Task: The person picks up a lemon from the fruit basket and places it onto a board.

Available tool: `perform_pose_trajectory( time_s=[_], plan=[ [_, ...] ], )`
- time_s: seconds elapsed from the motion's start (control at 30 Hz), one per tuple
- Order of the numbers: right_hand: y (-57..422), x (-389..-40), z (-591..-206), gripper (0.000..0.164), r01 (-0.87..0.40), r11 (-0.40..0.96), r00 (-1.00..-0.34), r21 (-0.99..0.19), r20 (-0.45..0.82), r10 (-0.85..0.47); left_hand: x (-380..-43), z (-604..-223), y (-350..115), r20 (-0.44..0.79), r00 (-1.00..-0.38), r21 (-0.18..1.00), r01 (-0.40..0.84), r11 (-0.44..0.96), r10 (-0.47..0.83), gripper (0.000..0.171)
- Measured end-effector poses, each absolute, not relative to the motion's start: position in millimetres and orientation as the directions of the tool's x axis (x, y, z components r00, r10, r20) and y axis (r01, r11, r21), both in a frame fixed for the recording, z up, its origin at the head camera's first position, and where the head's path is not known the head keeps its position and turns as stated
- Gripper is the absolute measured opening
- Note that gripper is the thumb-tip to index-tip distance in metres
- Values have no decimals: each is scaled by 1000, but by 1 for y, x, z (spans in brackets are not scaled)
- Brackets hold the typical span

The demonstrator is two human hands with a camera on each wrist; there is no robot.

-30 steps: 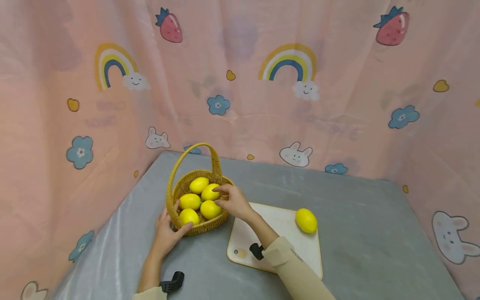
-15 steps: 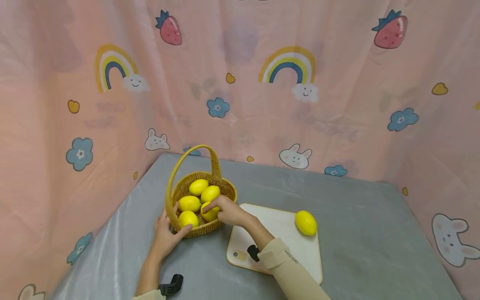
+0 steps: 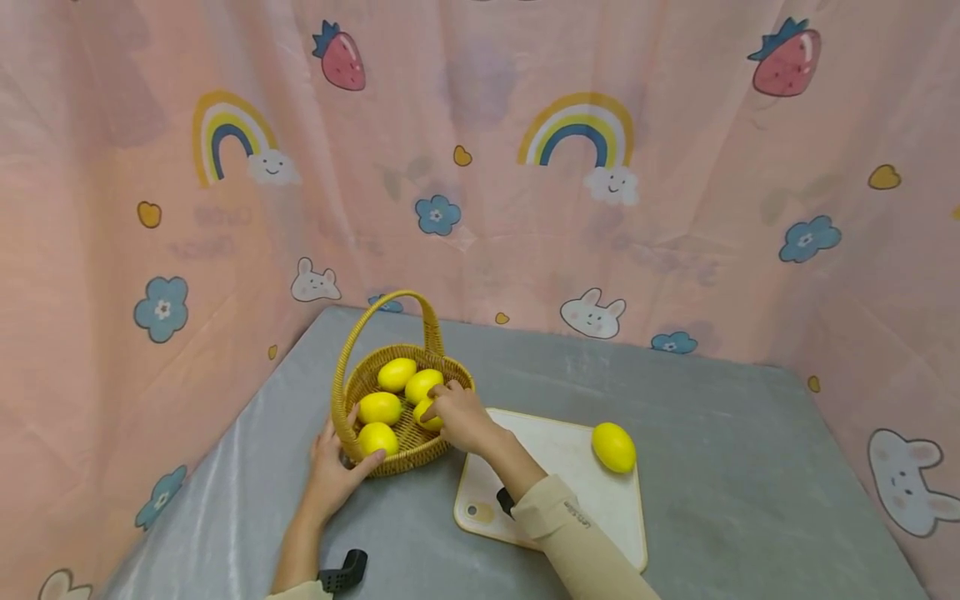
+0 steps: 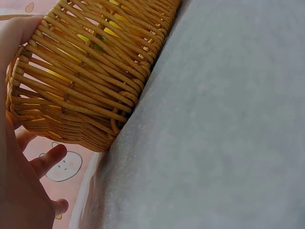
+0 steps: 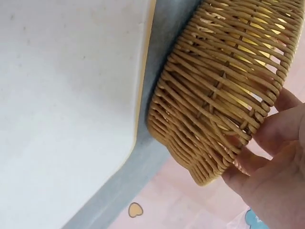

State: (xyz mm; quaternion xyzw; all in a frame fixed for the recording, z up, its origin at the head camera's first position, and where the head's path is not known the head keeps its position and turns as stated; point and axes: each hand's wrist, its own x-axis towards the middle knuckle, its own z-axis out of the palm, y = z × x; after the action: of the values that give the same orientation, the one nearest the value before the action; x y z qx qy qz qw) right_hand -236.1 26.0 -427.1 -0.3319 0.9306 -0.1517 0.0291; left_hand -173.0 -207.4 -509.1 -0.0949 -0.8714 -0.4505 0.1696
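Note:
A woven yellow basket [image 3: 375, 467] with a tall handle stands on the grey table and holds several lemons. My left hand [image 3: 333, 471] grips its near wall, thumb at the rim; the left wrist view shows the basket wall [image 4: 90, 71] against my palm [image 4: 19, 191]. My right hand [image 3: 459, 417] reaches over the basket's right rim, fingers curled round a lemon [image 3: 427, 415] that is mostly hidden under them. In the right wrist view the basket [image 5: 219, 100] fills the top right, with my fingers [image 5: 281, 133] beside it. Another lemon [image 3: 613, 447] lies on the white cutting board [image 3: 558, 487].
The cutting board's edge [image 5: 62, 95] lies just right of the basket. A pink curtain [image 3: 480, 167] with printed rainbows and bunnies closes in the table at the back and both sides. Bare grey table [image 3: 735, 483] stretches to the right.
My right hand has dropped from the upper lemons to the near-right lemon in the basket and curled round it. The left hand and the basket stay put.

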Motion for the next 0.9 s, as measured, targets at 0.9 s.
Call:
perform_pose_trajectory(
  time_s=[0.9],
  plan=[
    [13, -241, -435, 40, -555, 680, -800, -480, 82, -595, -174, -511, -207, 404, -915, 746, 338, 574, 13, 85]
  ],
)
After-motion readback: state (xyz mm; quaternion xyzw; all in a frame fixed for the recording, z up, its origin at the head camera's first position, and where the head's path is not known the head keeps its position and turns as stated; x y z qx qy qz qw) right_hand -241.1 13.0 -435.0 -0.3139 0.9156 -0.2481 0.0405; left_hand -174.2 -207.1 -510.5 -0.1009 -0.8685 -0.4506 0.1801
